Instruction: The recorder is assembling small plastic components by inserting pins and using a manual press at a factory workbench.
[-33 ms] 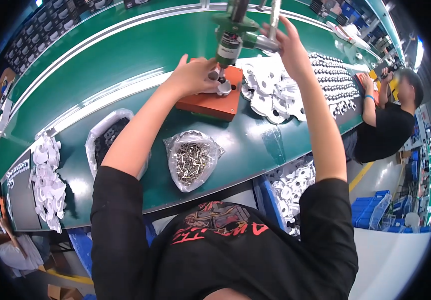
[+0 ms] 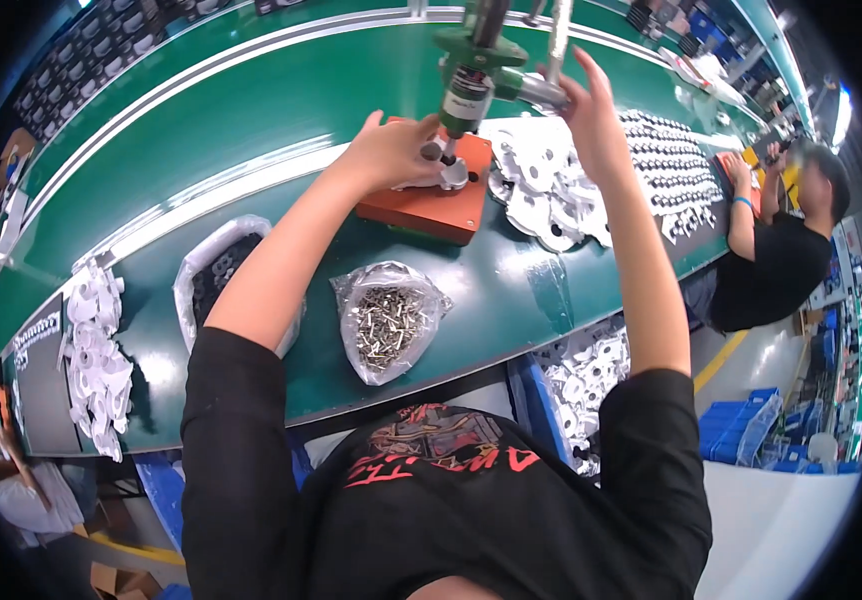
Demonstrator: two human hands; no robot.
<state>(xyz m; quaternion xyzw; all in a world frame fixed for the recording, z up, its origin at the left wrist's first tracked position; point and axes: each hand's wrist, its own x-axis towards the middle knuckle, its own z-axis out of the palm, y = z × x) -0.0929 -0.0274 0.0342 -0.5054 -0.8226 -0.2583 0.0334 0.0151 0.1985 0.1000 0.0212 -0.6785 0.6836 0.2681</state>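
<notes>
We see a small white piece (image 2: 455, 177) lying on a flat orange block (image 2: 419, 212), partly hidden by our left hand (image 2: 401, 157), directly beneath a green press (image 2: 467, 97); whether they touch, we cannot tell. The press's silver lever (image 2: 539, 93) juts out beside our right hand (image 2: 591, 112).

The table (image 2: 496, 325) is deep glossy green. At 12 o'clock, the press (image 2: 465, 98) is green with a white label, above a red-orange block (image 2: 416, 212). Loose parts (image 2: 541, 195) at 1 o'clock are white; rows of parts (image 2: 666, 160) at 2 make a black-and-white dotted pattern. Silvery pins (image 2: 388, 325) glint near centre. At 6, the black shirt (image 2: 431, 520) carries red lettering and a greyish print.
</notes>
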